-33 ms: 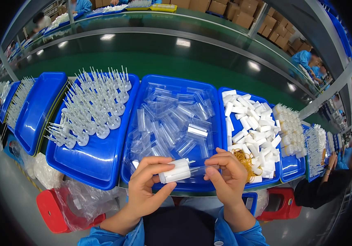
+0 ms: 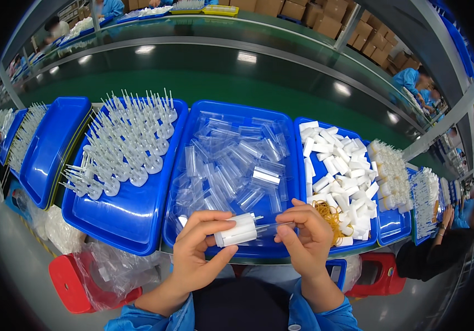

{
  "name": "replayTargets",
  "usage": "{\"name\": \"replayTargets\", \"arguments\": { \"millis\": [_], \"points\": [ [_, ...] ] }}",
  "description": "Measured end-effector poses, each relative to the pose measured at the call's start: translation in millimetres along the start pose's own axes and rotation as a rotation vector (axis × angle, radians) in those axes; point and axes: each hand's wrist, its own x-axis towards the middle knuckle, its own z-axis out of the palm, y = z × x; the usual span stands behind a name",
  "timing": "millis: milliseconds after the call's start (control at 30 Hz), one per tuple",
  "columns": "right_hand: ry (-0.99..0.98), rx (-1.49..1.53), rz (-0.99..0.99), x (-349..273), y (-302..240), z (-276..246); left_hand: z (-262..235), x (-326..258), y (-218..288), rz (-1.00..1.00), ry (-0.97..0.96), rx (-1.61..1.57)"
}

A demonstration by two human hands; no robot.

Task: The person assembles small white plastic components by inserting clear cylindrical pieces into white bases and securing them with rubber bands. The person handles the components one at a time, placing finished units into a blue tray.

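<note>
white bundle and clear plastic piece, held in two hands over the middle tray, just as in the earlier frame
at left, a blue tray (image 2: 115, 218) held thin-stemmed white parts (image 2: 129, 146). next, the left hand (image 2: 199, 245) was half curled, its thumb and fingers gripping the white bundle (image 2: 234, 233) above the near edge of the middle tray (image 2: 264, 252), which held clear sleeves (image 2: 220, 179). the right hand (image 2: 307, 234) pinched the clear plastic piece (image 2: 268, 227), pointing toward the bundle; contact was hard to tell. farther right lay yellow rubber bands (image 2: 328, 222) and white blocks (image 2: 340, 164). nothing had visibly shifted.
</note>
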Motion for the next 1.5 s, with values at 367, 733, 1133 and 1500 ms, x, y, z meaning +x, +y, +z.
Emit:
{"name": "replayTargets", "arguments": {
  "millis": [367, 733, 1133, 1500],
  "points": [
    [0.13, 0.17, 0.086, -12, 7, 11, -3, -1, -1, 0.091, -0.102, 0.22],
    [0.099, -0.075, 0.142, -8, 2, 22, 9, -2, -14, 0.201, 0.047, 0.437],
    [0.199, -0.542, -0.111, -22, 1, 55, 23, 0, -24, 0.469, 0.175, 0.654],
    [-0.424, -0.412, -0.263, 6, 18, 47, -27, 10, -15, 0.322, 0.331, 0.296]
  ]
}}
